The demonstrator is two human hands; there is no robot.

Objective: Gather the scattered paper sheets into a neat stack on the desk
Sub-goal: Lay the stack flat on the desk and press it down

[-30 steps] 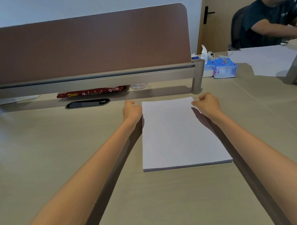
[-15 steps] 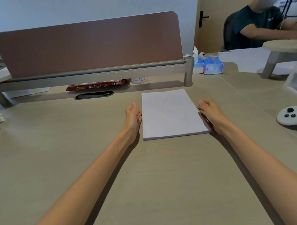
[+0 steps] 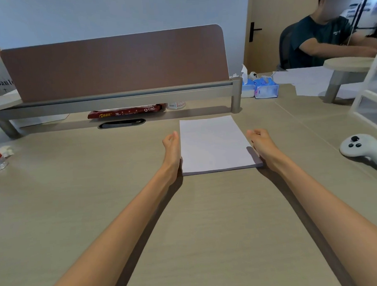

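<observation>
Far edge of desk [image 3: 77, 191]: white tissue box [image 3: 246, 88] with one tissue sticking up; blue packet [image 3: 266, 90] just beside it, contents unreadable. Paper stack [image 3: 213, 144] lies flat mid-desk, white, edges squared. My left hand [image 3: 171, 150], fingers straight, flanks its left edge. My right hand [image 3: 262, 144], loosely curled, flanks the right. Neither grips anything.

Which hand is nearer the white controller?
Right. The right hand rests by the paper stack, on the side facing the white controller; the left hand sits beyond the stack, farther away.
</observation>
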